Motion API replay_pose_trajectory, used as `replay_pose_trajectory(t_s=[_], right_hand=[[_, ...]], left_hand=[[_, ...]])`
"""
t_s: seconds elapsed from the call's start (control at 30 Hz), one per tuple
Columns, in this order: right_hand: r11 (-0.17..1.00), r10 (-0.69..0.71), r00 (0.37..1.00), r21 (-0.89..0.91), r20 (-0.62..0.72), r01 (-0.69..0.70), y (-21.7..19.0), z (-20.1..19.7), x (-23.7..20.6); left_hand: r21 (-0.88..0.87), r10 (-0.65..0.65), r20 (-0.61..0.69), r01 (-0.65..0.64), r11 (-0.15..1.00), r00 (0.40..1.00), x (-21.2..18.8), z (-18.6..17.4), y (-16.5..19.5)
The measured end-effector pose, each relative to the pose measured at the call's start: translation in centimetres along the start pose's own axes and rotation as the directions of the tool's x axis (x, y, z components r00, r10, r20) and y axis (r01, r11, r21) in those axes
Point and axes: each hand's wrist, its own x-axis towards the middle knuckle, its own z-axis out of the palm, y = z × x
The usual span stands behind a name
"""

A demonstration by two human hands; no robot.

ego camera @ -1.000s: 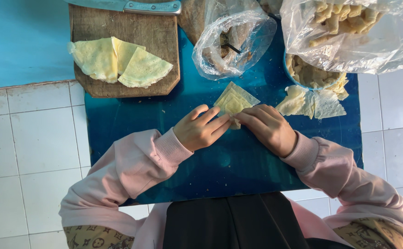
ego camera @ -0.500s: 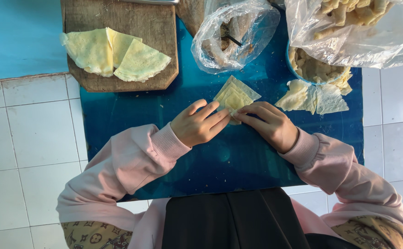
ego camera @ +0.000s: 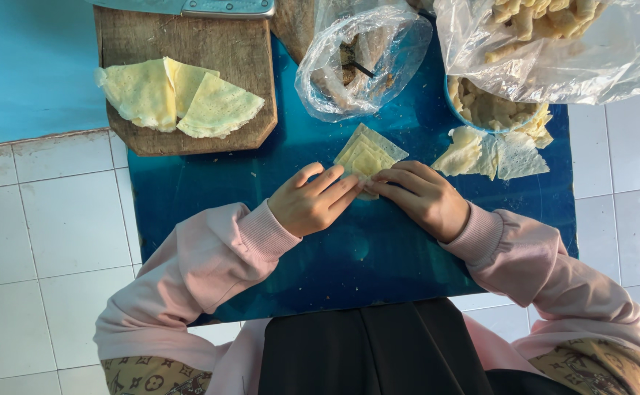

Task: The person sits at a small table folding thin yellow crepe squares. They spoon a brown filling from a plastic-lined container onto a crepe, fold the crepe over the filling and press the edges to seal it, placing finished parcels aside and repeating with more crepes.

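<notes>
Left hand (ego camera: 311, 203) and right hand (ego camera: 421, 199) both pressed fingertips on a folded pastry sheet (ego camera: 368, 154) on the blue table (ego camera: 276, 175), neither closed around it.

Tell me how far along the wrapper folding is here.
Done: folded pieces fill the bowl and the bag above it. In hand: the left hand and right hand press one pale wrapper on the blue board. Left: wrappers beside it and sheets on the wooden board.

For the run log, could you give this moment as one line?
left hand: on wrapper | right hand: on wrapper | surface: blue board
</notes>
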Motion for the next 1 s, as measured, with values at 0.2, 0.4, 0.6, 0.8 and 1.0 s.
replay_pose_trajectory(t_s=[0.2,0.4,0.6,0.8,1.0], right_hand=[[1.000,-0.019,1.000,-0.016,-0.015,0.019,-0.1,-0.2,0.1],[0.992,-0.118,0.993,-0.047,0.027,0.119,0.0,-0.9,0.1],[0.979,-0.168,0.985,-0.105,0.050,0.172,0.3,-0.6,-0.1],[0.974,-0.189,0.981,-0.120,0.038,0.193,0.6,-0.4,-0.6],[0.997,0.013,0.999,0.070,-0.043,-0.010,0.6,0.3,-0.5]], left_hand=[[0.019,-0.011,0.003,0.011,1.000,1.000,-0.2,0.2,0.3],[0.017,-0.019,0.014,0.019,1.000,1.000,-0.2,0.4,0.3],[-0.065,-0.032,0.040,0.035,0.997,0.999,0.1,0.5,0.1],[-0.130,-0.053,0.061,0.061,0.990,0.997,0.6,0.6,-0.2],[-0.151,-0.058,0.042,0.064,0.986,0.997,1.2,0.5,0.0]])
